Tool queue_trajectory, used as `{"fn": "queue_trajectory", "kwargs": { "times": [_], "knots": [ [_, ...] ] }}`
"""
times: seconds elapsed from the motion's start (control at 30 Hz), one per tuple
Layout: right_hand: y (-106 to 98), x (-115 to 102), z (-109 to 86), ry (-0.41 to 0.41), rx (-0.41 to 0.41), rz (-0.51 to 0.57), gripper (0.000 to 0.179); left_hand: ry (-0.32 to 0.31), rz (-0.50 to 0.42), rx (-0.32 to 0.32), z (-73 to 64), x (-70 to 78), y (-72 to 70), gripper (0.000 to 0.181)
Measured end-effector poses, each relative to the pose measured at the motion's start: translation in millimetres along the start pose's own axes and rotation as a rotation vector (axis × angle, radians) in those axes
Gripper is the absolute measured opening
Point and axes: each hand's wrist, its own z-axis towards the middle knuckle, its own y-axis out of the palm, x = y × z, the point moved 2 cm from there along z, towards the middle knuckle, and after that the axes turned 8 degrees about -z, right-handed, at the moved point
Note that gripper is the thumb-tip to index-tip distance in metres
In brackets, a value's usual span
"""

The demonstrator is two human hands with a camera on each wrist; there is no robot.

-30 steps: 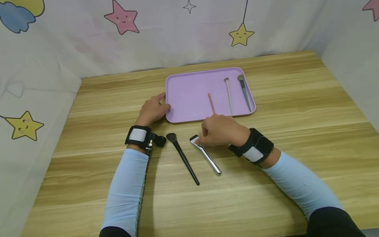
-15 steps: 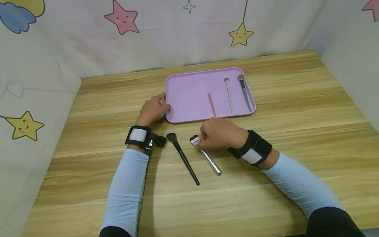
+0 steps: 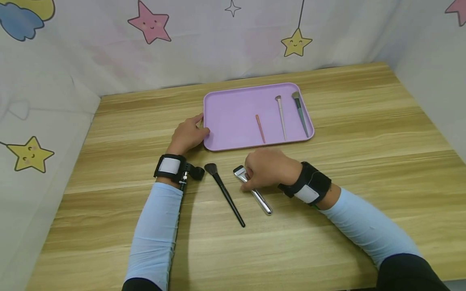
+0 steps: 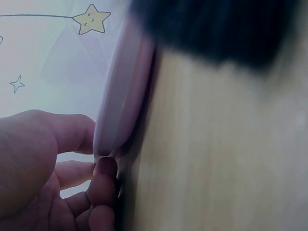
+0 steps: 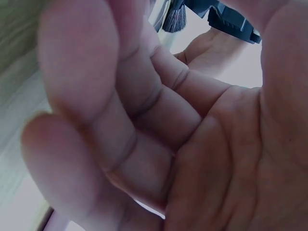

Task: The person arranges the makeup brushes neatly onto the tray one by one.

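The left hand (image 3: pixel 187 136) pinches a tray (image 3: pixel 233 117); the curled right hand (image 3: pixel 271 167) half-hides a silver brush (image 3: pixel 262 201) beneath its fingers, grip unclear.

A wood-grain desk (image 3: pixel 364 141) is carrying a purple tray (image 3: pixel 233 117), while a black brush (image 3: pixel 226 197) and a silver brush (image 3: pixel 261 201) are lying just beside it.

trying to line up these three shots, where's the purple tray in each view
Head: the purple tray lies slightly above and right of the picture's centre.
Left wrist: seen edge-on, slanting down from the top edge, left of centre.
Right wrist: only a purplish sliver at the lower left corner, likely its edge; too little to be sure.
Shared landmark: the left hand, left of centre, lower left and upper right in those views respectively.
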Motion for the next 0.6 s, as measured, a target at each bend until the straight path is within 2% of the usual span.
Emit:
{"fn": "queue_trajectory", "kwargs": {
  "times": [0.17,0.6],
  "knots": [
    [3.4,0.2,1.7,0.005,-0.019,-0.023,0.036,0.005,0.002,0.000,1.2,-1.3,0.8,0.068],
    [4.9,1.4,2.9,-0.026,0.008,-0.022,0.046,0.005,-0.008,0.002,0.2,-1.6,2.3,0.069]
  ]
}}
